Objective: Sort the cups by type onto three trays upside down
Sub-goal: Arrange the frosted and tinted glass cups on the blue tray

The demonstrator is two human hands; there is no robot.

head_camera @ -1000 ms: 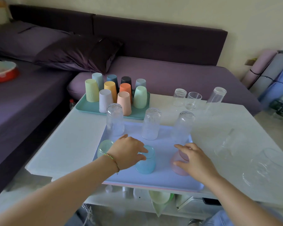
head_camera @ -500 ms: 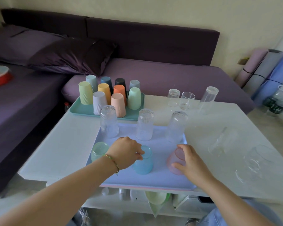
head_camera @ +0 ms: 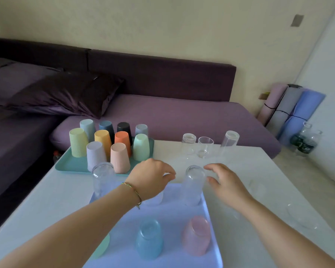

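Observation:
A lavender tray holds upside-down glasses: tinted blue, tinted pink, a tinted green one half hidden by my left arm, and clear ribbed ones at the left and right. My left hand hovers in front of the middle clear glass, fingers loosely curled, nothing visible in it. My right hand is open just right of the right clear glass. Several coloured plastic cups stand inverted on a teal tray.
Three clear glasses stand at the far edge of the white table. Two more clear glasses lie on their sides at the right. A purple sofa runs behind; rolled mats and bottles stand at the right.
Both hands have let go of the tinted blue and pink glasses and moved forward to the row of clear glasses. The camera has tilted up and shifted right.

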